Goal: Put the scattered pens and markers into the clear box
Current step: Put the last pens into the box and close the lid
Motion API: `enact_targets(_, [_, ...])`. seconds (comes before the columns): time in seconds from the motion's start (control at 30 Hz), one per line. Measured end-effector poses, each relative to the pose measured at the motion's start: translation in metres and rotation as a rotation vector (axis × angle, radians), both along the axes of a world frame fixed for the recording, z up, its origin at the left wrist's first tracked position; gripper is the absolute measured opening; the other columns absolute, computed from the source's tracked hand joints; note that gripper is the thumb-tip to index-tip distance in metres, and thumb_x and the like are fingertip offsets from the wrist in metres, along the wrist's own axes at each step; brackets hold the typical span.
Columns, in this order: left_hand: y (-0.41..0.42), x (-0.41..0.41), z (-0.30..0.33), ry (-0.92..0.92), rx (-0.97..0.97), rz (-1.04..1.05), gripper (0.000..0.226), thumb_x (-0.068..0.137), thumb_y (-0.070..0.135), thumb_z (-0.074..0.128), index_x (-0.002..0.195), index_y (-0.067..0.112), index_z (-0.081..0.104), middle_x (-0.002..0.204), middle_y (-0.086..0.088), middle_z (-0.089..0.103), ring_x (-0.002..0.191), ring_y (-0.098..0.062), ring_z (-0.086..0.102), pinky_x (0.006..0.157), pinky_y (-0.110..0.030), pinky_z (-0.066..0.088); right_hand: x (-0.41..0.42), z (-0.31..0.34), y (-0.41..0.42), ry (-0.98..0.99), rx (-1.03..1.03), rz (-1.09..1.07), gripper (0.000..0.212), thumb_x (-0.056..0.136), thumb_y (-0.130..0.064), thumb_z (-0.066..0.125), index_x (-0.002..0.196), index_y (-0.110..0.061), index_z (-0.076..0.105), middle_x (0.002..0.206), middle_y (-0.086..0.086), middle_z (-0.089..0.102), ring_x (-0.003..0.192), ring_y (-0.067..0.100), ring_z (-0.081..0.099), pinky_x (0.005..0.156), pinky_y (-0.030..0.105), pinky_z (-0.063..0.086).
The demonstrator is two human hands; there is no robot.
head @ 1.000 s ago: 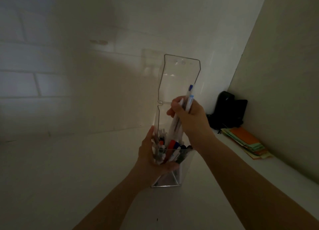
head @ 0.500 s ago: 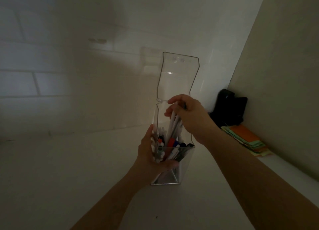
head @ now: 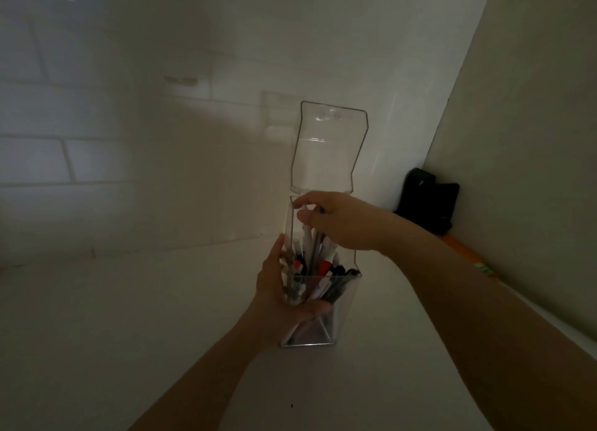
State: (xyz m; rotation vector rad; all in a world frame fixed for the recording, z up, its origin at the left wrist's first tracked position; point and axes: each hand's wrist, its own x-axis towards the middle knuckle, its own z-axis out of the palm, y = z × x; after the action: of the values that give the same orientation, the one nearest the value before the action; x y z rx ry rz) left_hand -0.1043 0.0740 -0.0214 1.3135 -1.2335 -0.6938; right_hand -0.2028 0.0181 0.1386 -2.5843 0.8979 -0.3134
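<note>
A tall clear box (head: pixel 343 304) stands upright on the white counter (head: pixel 129 317), its hinged lid (head: pixel 326 146) swung up and open. Several pens and markers (head: pixel 324 266) with red, blue and black caps stand packed inside. My left hand (head: pixel 281 298) wraps around the box's left and front side. My right hand (head: pixel 349 224) sits over the box mouth, its fingers curled on the tops of a few white pens (head: pixel 311 246) that reach down among the others. The light is dim.
A black object (head: pixel 426 201) stands in the back right corner. An orange and green stack of paper (head: pixel 471 256) lies beside it along the right wall. A white tiled wall rises close behind the box.
My right hand has gone down with the white and blue pens, sinking them into the box until their tops are under my fingers. The left hand and the box have stayed put.
</note>
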Motion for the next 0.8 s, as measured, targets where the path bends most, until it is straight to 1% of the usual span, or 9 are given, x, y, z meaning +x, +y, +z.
enact_targets(0.07, [0.0,0.001,-0.001,0.001,-0.002,-0.01,0.114,0.043,0.045,0.082,0.121,0.065,0.002,0.149,0.001,0.019,0.136,-0.016,0.028,0.109,-0.053,0.033,-0.004,0.005,-0.002,0.097,-0.025,-0.023,0.036,0.095,-0.027,0.037,0.128,-0.014,0.044,0.127,0.011,0.054,0.091,0.016,0.052,0.074,0.021,0.041])
enact_targets(0.17, [0.001,0.0,0.0,-0.013,0.012,-0.004,0.112,0.042,0.048,0.081,0.117,0.069,0.0,0.15,0.003,0.018,0.136,-0.015,0.024,0.111,-0.053,0.029,-0.005,0.007,-0.006,0.26,-0.243,-0.097,0.034,0.093,-0.02,0.043,0.122,-0.005,0.05,0.124,0.015,0.056,0.104,0.025,0.055,0.084,0.029,0.043])
enact_targets(0.27, [0.001,0.0,0.002,-0.001,0.004,-0.005,0.112,0.048,0.036,0.085,0.117,0.066,0.002,0.15,0.003,0.018,0.136,-0.015,0.025,0.111,-0.047,0.029,0.0,0.005,-0.006,0.193,-0.373,-0.09,0.025,0.088,-0.013,0.051,0.108,-0.004,0.061,0.115,0.014,0.062,0.102,0.025,0.058,0.088,0.032,0.046])
enact_targets(0.37, [0.002,-0.001,0.005,0.004,-0.009,-0.013,0.111,0.047,0.035,0.083,0.119,0.062,0.002,0.148,0.004,0.021,0.134,-0.015,0.03,0.11,-0.047,0.033,0.001,0.008,-0.005,-0.062,-0.289,-0.08,0.019,0.087,-0.013,0.054,0.102,-0.01,0.065,0.109,0.011,0.066,0.085,0.014,0.06,0.076,0.022,0.047])
enact_targets(0.43, [0.002,-0.001,0.005,0.013,-0.016,-0.02,0.109,0.047,0.034,0.082,0.118,0.063,0.003,0.145,0.007,0.024,0.133,-0.016,0.032,0.109,-0.048,0.035,-0.003,0.008,-0.006,-0.116,-0.158,-0.047,0.017,0.085,-0.014,0.058,0.1,-0.01,0.065,0.1,0.012,0.069,0.068,0.011,0.06,0.064,0.016,0.046])
enact_targets(0.5, [0.002,-0.001,0.005,0.012,-0.027,-0.016,0.11,0.049,0.033,0.084,0.118,0.064,0.005,0.142,0.007,0.026,0.133,-0.017,0.034,0.107,-0.05,0.037,-0.004,0.005,-0.008,0.009,-0.059,-0.028,0.021,0.082,-0.014,0.062,0.103,-0.011,0.063,0.099,0.009,0.068,0.07,0.013,0.061,0.065,0.018,0.05])
enact_targets(0.6, [0.002,-0.001,0.004,-0.014,-0.029,-0.014,0.116,0.042,0.054,0.082,0.126,0.062,0.004,0.146,0.002,0.026,0.133,-0.018,0.034,0.107,-0.054,0.037,-0.001,-0.007,-0.008,0.2,-0.024,-0.044,0.037,0.078,-0.02,0.067,0.114,-0.018,0.057,0.098,-0.003,0.054,0.084,0.014,0.054,0.079,0.028,0.05])
enact_targets(0.7, [0.002,0.0,0.002,0.031,-0.011,-0.031,0.122,0.037,0.057,0.082,0.132,0.054,0.006,0.146,0.002,0.026,0.133,-0.019,0.035,0.105,-0.056,0.038,0.003,-0.011,-0.007,-0.042,-0.061,-0.068,0.029,0.083,-0.029,0.06,0.111,-0.019,0.058,0.104,0.003,0.064,0.084,0.014,0.059,0.076,0.026,0.048])
enact_targets(0.8, [-0.002,0.002,-0.002,0.04,-0.029,-0.035,0.12,0.037,0.054,0.085,0.129,0.059,0.009,0.147,0.001,0.027,0.134,-0.024,0.035,0.104,-0.058,0.037,0.004,-0.009,-0.007,-0.246,-0.061,-0.101,0.022,0.092,-0.026,0.043,0.101,-0.015,0.061,0.095,0.006,0.064,0.084,0.02,0.061,0.074,0.028,0.047])
